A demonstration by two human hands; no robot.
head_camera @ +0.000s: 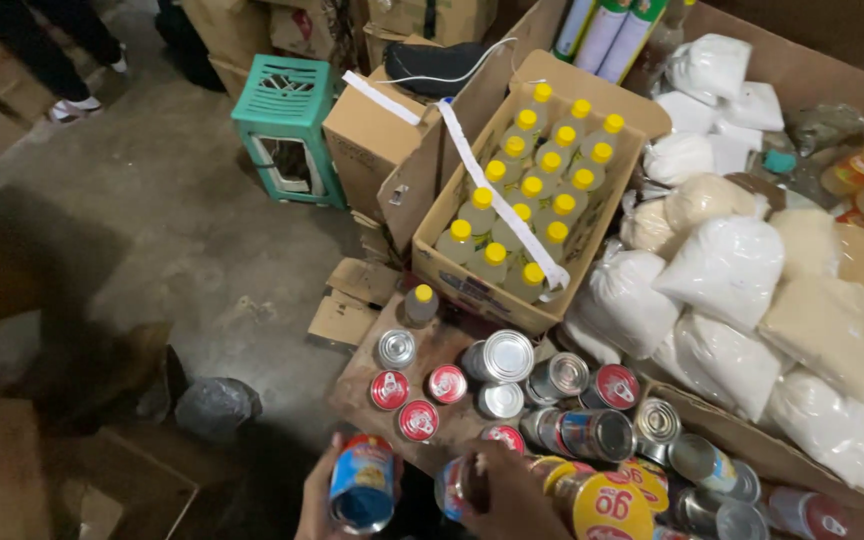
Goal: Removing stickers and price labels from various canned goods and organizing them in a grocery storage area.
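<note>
Here, the largest thing is the open cardboard box (pixel 472 285) of yellow-capped bottles (pixel 517 190), with a white strip lying across them. To the right of the box, a heap of white and tan bags (pixel 727 270) fills a bigger carton. Left of the box stands a green plastic stool (pixel 284 125). Just below the box, a wooden surface (pixel 357 385) carries a lone bottle and upright red-lidded and silver tins (pixel 500 357); more tins lie jumbled to its right. Nearest the camera, below the box, the left hand (pixel 317 500) is wrapped around a blue can (pixel 362 483). The right hand (pixel 507 495) closes on a can (pixel 452 487) at the pile's edge. Most tins remain unsorted.
</note>
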